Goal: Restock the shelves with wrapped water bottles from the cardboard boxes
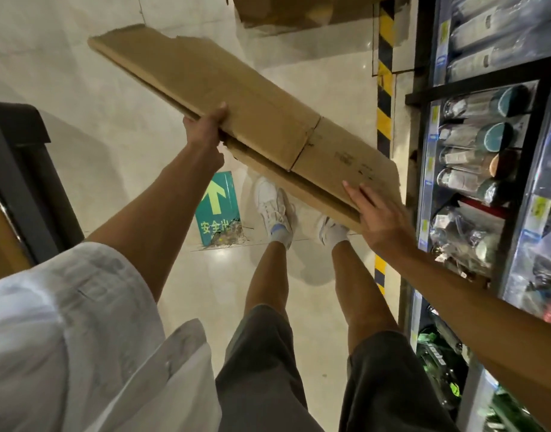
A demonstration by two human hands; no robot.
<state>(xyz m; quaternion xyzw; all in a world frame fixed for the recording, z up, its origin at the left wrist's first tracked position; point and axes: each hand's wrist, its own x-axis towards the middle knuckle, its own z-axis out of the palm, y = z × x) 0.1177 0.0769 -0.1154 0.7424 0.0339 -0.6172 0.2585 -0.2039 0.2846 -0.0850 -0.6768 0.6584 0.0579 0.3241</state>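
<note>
One flattened cardboard box (pixel 236 120) is held in the air, slanting across the middle of the view above the floor (pixel 96 88). A second piece of cardboard (pixel 299 10) lies on the floor beyond the flattened box, at the top edge of the view, only partly seen. Two hands are on the flattened box. The left hand (pixel 205 129) grips its near long edge, thumb on top and fingers curled underneath, with the arm stretched forward. The right hand (pixel 377 213) lies flat on the box's near corner, fingers straight and spread, pressing on the top face; it holds nothing in a curl.

To the right of the flattened box stands a dark shelf unit (pixel 517 95) with several tiers. On the tier level with the box, about four wrapped water bottles (pixel 473 151) lie on their sides with round caps facing outward; more wrapped bottles fill the tier beyond and the tiers nearer the person, too blurred to count. Green packaged goods (pixel 439 353) sit on the lowest shelf.

Below the box, two feet in white shoes (pixel 271 207) stand on pale glossy tiles. A green floor sign with a yellow arrow (pixel 216 207) lies just left of the shoes. A yellow and black striped strip (pixel 384 88) runs along the floor at the shelf's foot. A dark fixture (pixel 18 182) stands far left of the box.
</note>
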